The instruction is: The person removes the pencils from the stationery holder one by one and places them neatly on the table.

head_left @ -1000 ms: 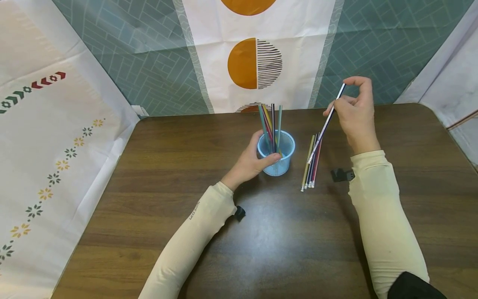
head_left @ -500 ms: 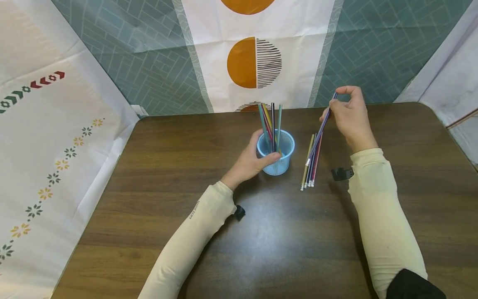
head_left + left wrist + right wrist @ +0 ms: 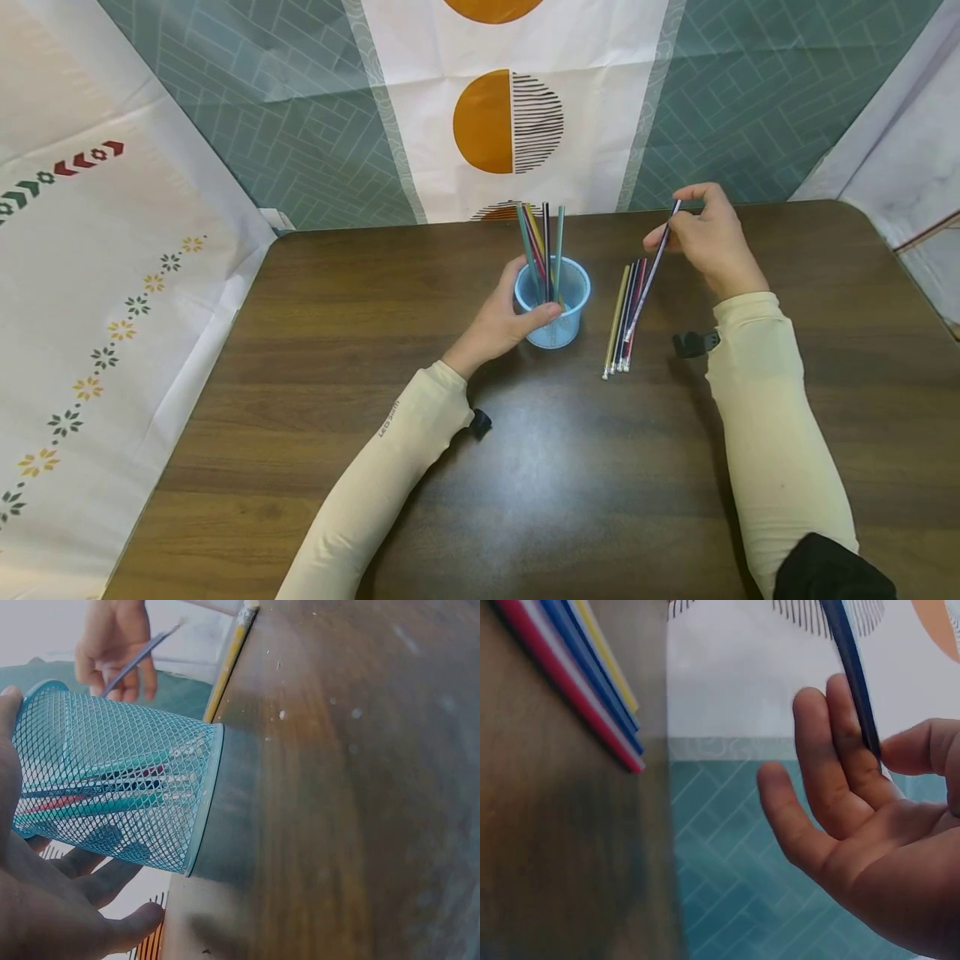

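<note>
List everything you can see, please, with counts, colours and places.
Mesh cup: one, light blue, on the table
Cup's pencils: several, mixed colours, inside it
Loose pencils: about four, yellow, red, dark, beside the cup
Held pencil: one, dark, over the table
Table: one, brown, below
Backdrop: one, teal, white, orange, behind
Side cloths: two, mostly white, either side
Wrist devices: two, black, at sleeve cuffs
Sleeves: two, cream, forearms
Left hand: one, bare, gripping cup
Right hand: one, bare, pinching held pencil
</note>
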### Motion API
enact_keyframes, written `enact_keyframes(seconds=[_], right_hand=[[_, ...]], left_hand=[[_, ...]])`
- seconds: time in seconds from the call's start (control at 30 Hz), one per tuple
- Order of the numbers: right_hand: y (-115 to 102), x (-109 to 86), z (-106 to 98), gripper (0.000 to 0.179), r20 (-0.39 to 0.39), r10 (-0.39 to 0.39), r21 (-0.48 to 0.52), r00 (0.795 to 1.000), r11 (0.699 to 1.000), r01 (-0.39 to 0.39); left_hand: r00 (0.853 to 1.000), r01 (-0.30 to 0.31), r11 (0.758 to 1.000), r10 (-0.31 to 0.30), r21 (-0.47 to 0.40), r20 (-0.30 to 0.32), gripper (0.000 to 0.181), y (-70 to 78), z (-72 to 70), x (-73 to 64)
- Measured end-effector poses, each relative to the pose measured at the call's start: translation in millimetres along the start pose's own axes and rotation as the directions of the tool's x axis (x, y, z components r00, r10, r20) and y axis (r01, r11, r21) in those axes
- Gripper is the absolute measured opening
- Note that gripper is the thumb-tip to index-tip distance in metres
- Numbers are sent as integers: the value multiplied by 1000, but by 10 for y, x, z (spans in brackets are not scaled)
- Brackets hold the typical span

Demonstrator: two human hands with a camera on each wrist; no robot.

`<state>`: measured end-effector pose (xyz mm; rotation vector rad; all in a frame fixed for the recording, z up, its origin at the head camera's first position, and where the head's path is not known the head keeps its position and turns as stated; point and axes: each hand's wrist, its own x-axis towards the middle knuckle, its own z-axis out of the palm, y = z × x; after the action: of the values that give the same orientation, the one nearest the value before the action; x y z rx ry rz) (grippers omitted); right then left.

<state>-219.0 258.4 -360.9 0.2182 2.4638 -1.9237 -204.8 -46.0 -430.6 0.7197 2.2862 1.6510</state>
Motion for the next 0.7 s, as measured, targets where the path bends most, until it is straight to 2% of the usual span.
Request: enact_keyframes(seconds=[0.27, 0.5, 0.7], right_hand=[[250, 106, -67, 19, 74, 67, -76, 995, 995, -61], [417, 169, -67, 16, 63, 101, -101, 993, 990, -94], [512, 193, -60, 23, 60, 116, -138, 991, 985, -107]], left_hand=[[1000, 3, 1000, -3, -9, -1, 88, -8, 4, 8], [1000, 3, 1000, -3, -9, -2, 88, -6, 0, 12], [1000, 6, 1000, -6, -6, 1, 88, -9, 6, 13]])
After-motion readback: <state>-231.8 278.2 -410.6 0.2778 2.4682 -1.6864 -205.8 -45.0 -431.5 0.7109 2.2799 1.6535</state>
